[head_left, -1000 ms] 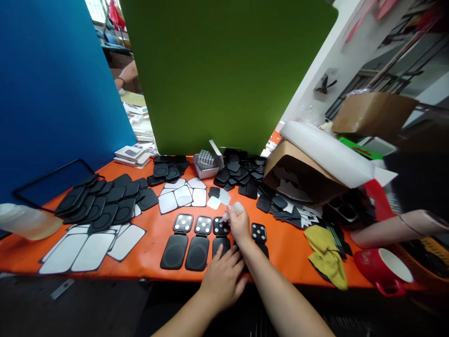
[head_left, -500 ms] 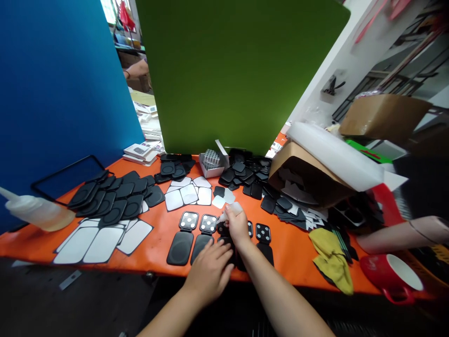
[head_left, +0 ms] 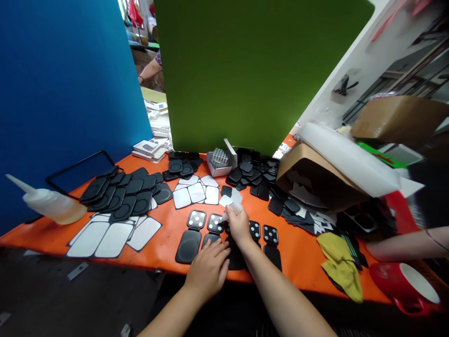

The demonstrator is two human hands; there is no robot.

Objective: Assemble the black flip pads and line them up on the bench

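My right hand (head_left: 239, 225) is closed around a small translucent squeeze bottle (head_left: 235, 206). Its thin tip points down at the right part of a black square panel with pale dots (head_left: 215, 223). That panel is one of several in a row, each joined to a larger black pad (head_left: 188, 246) below it. My left hand (head_left: 209, 264) lies flat, fingers stretched over the second pad and reaching the third. It holds nothing. The third square panel is mostly hidden behind my right hand; two more dotted panels (head_left: 270, 235) show to its right.
Black pads (head_left: 135, 187) and white sheets (head_left: 110, 238) lie left, near a larger nozzle bottle (head_left: 52, 206). A box of small grey cylinders (head_left: 220, 161) stands behind. On the right are a cardboard box (head_left: 305, 161), yellow cloth (head_left: 340, 262), red mug (head_left: 403, 283) and another person's arm (head_left: 407, 245).
The camera has turned slightly left, so the scene sits further right. Relative to the panels, my right hand with the squeeze bottle and my left hand have shifted a little left.
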